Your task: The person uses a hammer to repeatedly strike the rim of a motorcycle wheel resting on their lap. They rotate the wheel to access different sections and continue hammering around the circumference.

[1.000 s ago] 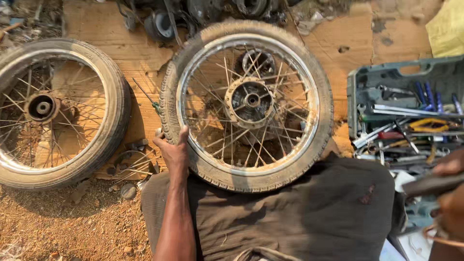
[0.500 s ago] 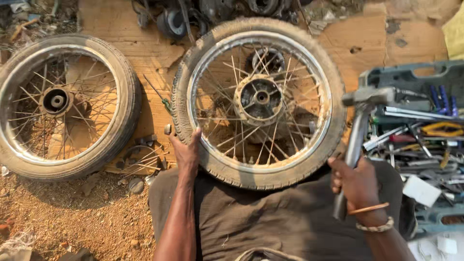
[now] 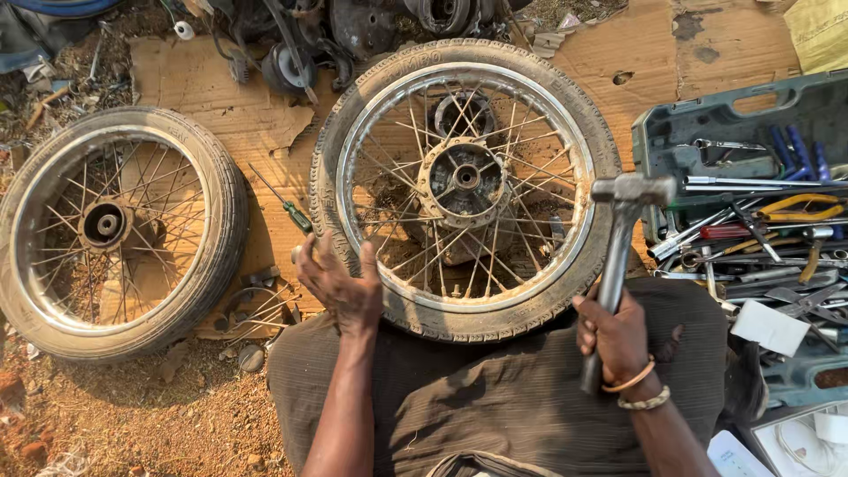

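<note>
Spoked wheel (image 3: 465, 181) lies flat on cardboard (image 3: 221, 106), near edge on my lap. My left hand (image 3: 340, 283) spread open on its tyre, my right hand (image 3: 618, 340) fisted round hammer (image 3: 618, 234) handle, head up beside the rim.

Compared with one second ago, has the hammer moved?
Yes. The hammer, held in the right hand, has come in from the right edge; its head is now at the spoked wheel's right side.

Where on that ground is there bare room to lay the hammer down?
Bare cardboard lies beyond the near wheel, above the toolbox; bare dirt lies below the far wheel. The toolbox and the gap around the screwdriver are crowded.
</note>
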